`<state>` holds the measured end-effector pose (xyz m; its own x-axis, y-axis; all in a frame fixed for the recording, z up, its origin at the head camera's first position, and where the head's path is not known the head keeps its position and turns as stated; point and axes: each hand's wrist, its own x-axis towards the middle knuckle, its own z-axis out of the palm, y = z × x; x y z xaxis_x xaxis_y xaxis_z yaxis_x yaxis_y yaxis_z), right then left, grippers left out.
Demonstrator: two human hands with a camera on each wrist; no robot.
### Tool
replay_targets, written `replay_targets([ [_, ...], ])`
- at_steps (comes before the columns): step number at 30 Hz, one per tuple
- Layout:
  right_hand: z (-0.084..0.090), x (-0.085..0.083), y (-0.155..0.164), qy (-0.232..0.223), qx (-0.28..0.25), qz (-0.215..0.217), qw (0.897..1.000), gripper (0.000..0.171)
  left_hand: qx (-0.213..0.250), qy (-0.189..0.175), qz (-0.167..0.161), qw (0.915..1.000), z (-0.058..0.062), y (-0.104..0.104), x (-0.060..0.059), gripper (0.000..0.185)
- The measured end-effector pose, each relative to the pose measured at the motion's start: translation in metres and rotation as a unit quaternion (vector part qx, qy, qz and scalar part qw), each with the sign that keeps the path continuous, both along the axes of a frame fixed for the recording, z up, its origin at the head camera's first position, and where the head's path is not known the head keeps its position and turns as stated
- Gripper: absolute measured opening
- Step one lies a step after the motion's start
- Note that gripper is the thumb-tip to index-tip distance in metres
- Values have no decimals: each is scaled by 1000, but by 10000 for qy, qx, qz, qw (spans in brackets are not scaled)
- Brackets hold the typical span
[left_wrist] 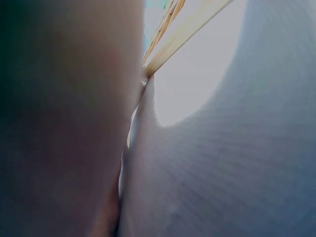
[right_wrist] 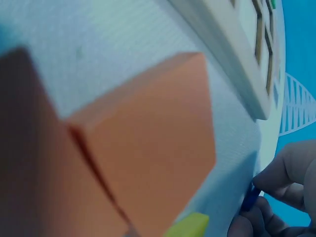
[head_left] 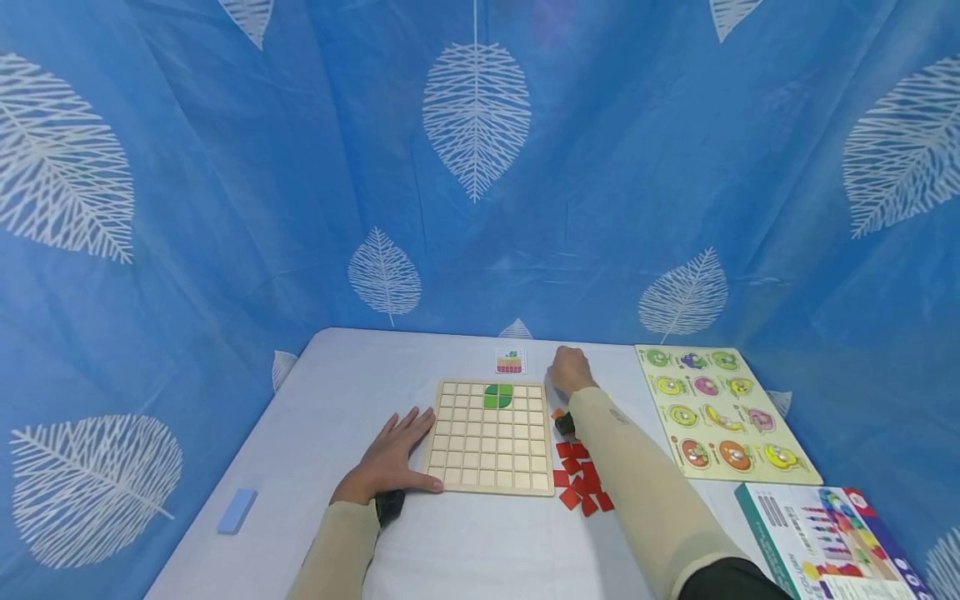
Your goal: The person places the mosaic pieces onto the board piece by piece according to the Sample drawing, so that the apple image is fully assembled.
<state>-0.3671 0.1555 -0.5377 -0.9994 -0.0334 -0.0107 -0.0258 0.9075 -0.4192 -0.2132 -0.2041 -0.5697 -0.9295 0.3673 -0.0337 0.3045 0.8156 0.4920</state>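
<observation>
A wooden grid board lies on the white table, with green pieces set in its top rows. My left hand rests flat on the table, fingers straight, touching the board's left edge. In the left wrist view only the board's edge shows past my palm. My right hand reaches beyond the board's top right corner, fingers curled. In the right wrist view its fingertips pinch a small blue piece at the tabletop. Orange tiles lie close to that camera.
A small pattern card lies behind the board. Several red tiles are heaped at its right. Further right sit a fruit peg puzzle and a colourful box. A light blue block lies near the left edge.
</observation>
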Motion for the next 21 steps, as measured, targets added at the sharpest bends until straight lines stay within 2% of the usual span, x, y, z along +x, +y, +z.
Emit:
replay_targets([
  [5,2,4,-1,124,-365,175,9991,7,18,2,-42,10000,0,-1,1,133],
  [8,6,10,-6,155,-762,388,9962,4,51,7,-51,10000,0,-2,1,133],
  [14,15,23,-28,123,-1204,1105,9865,8,82,27,7,10000,-3,-2,0,134],
  [21,11,35,-59,89,-1221,2043,9712,12,52,-18,32,10000,-5,-1,-1,135],
])
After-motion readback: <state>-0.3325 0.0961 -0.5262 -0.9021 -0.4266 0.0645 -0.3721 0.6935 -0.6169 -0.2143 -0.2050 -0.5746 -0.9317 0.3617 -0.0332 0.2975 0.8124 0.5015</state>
